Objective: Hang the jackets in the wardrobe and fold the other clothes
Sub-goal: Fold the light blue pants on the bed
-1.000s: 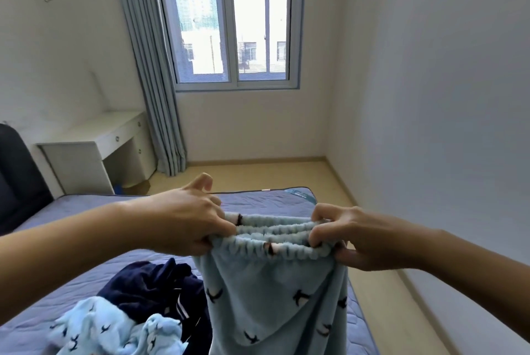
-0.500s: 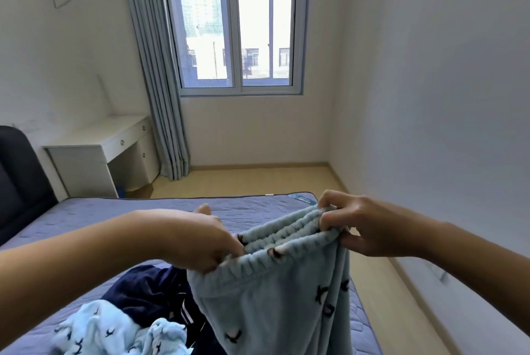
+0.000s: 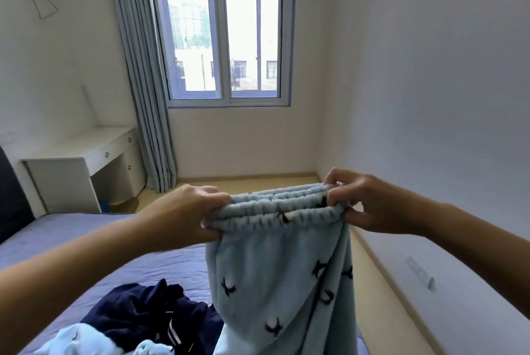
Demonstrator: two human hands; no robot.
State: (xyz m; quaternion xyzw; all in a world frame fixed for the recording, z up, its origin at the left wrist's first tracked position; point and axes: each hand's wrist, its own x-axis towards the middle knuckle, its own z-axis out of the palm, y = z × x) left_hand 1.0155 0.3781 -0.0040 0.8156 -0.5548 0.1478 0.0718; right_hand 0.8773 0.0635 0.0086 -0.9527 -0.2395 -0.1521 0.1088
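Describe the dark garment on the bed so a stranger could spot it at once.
Start at the purple-blue bed in the lower left. At its near end, just left of the pale blue trousers held up, lie crumpled clothes. The navy garment is the only dark piece there, white-striped, beside a light blue patterned garment.

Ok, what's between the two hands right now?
Head view: the elastic waistband of the light blue pants spans the stretch, gripped at one end by the left hand and at the other by the right hand.
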